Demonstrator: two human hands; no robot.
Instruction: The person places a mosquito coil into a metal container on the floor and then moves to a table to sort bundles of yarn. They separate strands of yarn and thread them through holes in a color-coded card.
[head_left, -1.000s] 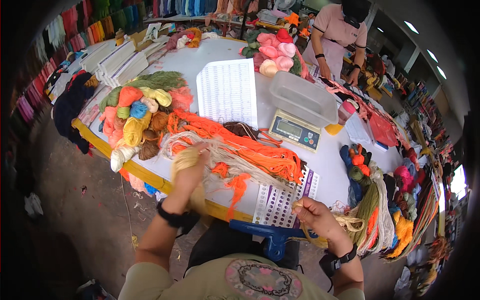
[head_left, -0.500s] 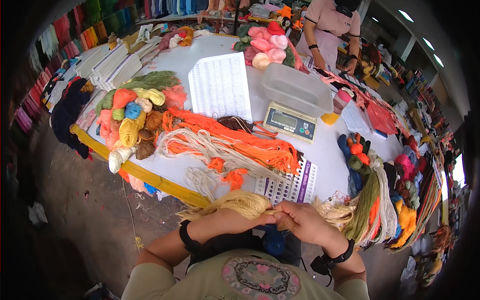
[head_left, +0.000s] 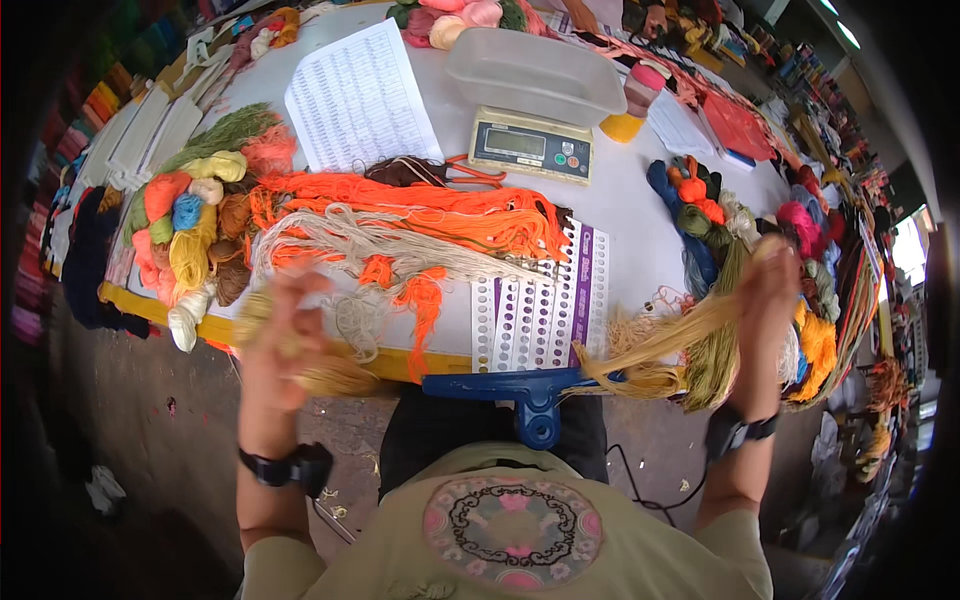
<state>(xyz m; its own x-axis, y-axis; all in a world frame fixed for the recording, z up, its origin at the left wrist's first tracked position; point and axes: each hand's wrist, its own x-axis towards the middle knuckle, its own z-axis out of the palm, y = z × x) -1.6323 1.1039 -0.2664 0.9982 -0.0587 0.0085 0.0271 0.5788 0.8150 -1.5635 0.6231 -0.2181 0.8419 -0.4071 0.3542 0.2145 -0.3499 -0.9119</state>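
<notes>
My left hand [head_left: 282, 345] is over the table's front edge at the left, smeared by motion. It is closed round a pale yellow yarn hank [head_left: 342, 376], whose ends stick out on both sides of the fingers. On the right, my right hand [head_left: 766, 315] is raised with fingers round a stretch of tan yarn [head_left: 670, 345]. That yarn slants down and left to a blue clamp bar [head_left: 500, 386] at the table's front edge. Between my hands lie white-and-purple cards with punched holes [head_left: 545, 300], partly under orange yarn [head_left: 420, 215] and off-white yarn [head_left: 350, 240].
A digital scale [head_left: 530, 145] with a clear plastic tray [head_left: 535, 75] stands behind the orange yarn. Left of it lies a printed sheet [head_left: 360, 100]. Coloured yarn balls [head_left: 190, 215] pile up at the left, more hanks [head_left: 735, 270] at the right. A co-worker's hand [head_left: 655, 20] shows at the back.
My hands, together at the middle on the pale yarn before, have moved wide apart, each with yarn. The blue clamp bar is now uncovered. The view has tilted down toward me.
</notes>
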